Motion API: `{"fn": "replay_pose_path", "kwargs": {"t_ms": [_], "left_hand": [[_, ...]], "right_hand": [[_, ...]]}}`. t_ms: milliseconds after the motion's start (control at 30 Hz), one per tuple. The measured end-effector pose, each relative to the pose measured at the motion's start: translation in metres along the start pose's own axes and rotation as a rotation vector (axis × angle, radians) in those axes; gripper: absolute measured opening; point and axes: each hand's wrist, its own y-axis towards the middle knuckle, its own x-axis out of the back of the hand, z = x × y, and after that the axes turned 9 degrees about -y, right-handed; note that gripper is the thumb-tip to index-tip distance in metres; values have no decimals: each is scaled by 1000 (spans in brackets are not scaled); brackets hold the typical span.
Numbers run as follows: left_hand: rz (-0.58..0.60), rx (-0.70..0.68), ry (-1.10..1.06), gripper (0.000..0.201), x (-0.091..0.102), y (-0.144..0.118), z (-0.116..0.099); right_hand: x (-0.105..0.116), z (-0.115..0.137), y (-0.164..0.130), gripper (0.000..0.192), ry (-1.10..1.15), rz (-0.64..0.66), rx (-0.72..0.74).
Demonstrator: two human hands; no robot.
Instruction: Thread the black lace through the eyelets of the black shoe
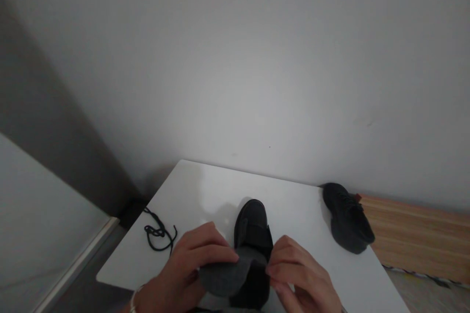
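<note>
Left side: you have a pale panel (pixel 40 210) cut off by the frame edge; the corner behind it is too dark to make out.
Black shoelace (pixel 160 231): loose and looped on the left part of the white bench (pixel 216 183); one end runs out of sight at the bench's far-left edge, and your left hand may cover another stretch.
Your left hand (pixel 198 261): its grip is closed on the gray liner piece (pixel 222 279), fingers on top; the thumb is hard to make out. A light bracelet (pixel 133 301) rings your wrist, partly cut off below.
Gray liner: it slants from your left fingers to the shoe's opening; you cannot tell whether it is a loose insole or the tongue.
Near black shoe (pixel 253 220): in front of you on the bench, between your hands, toe pointing away; liner and shadow obscure its heel end.
Your right hand (pixel 303 279): fingertips bunched at the shoe's right edge, nearly together; you cannot tell what, if anything, that grip pinches.
Second black shoe (pixel 343 217): upright at the bench's right edge, laces dim, interior lost in darkness.
Far right: wood-grain board (pixel 411 230), cut off by the frame.
</note>
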Motion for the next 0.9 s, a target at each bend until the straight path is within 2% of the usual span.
{"fn": "replay_pose_path", "kwargs": {"t_ms": [33,100,167,233,300,400,533,600,667,767,900], "left_hand": [[-18,16,35,25,13,-5,-5],[-182,85,152,25,40,-20,-14],[-347,191,314,24,64,-40,-16],[-381,237,432,24,83,-64,-9],[-351,258,470,24,93,-89,6],[-318,359,423,24,95,-126,38],[-242,492,432,33,81,-171,74],[-164,558,451,41,75,-187,82],[-113,568,491,47,73,-196,83],[-72,539,539,52,84,-199,76],[-4,522,541,47,117,-193,74]], "right_hand": [[-1,-3,-2,26,-3,-30,-51],[-4,-13,-7,21,-78,-35,-160],[-9,-29,-15,16,-212,25,-256],[-14,-46,-26,15,-340,90,-324],[-18,-60,-39,24,-427,140,-393],[-25,-74,-60,37,-461,204,-558],[-35,-85,-74,24,-374,352,-798],[-38,-87,-74,20,-281,430,-867],[-40,-88,-71,22,-175,464,-947],[-42,-89,-66,36,-53,389,-1039],[-50,-87,-57,55,141,219,-1108]]}}
